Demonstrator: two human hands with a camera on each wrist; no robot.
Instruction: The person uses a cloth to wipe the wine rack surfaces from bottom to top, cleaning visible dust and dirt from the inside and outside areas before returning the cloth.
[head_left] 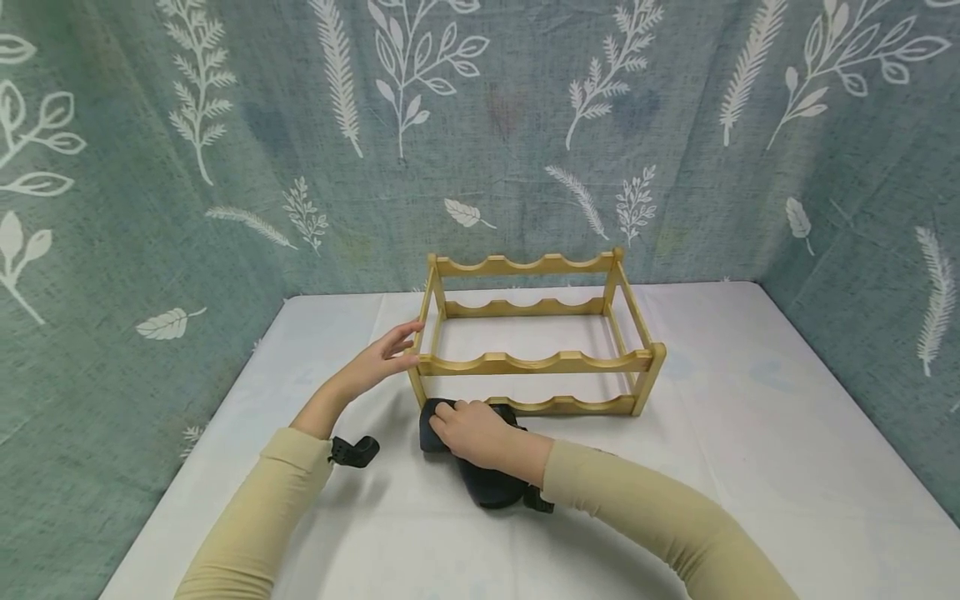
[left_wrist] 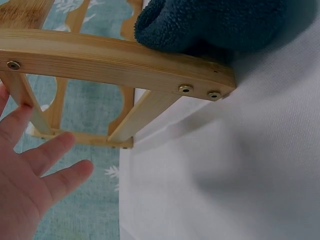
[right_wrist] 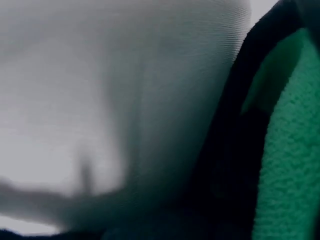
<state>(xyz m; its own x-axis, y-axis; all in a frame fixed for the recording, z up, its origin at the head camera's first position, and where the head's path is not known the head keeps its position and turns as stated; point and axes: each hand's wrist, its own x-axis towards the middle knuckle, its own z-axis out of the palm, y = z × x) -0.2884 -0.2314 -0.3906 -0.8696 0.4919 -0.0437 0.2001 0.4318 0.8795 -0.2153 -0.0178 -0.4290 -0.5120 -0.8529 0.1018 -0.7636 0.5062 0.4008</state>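
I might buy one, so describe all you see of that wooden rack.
The wooden rack is golden and open-framed: two levels of scalloped rails, front and back, joined by straight end bars. Metal fasteners show at its left end. It stands upright on the white table. The left grip touches that end; a dark fleecy item lies by its front left foot, contact unclear.

Grey-green fabric backdrop [head_left: 517,183] with white botanical prints, rising behind the far edge of the white cloth-covered surface [head_left: 750,433] and flanking its left and right edges. Single white leaf prints appear beyond the left edge [head_left: 163,324] and above the far right corner [head_left: 798,219].
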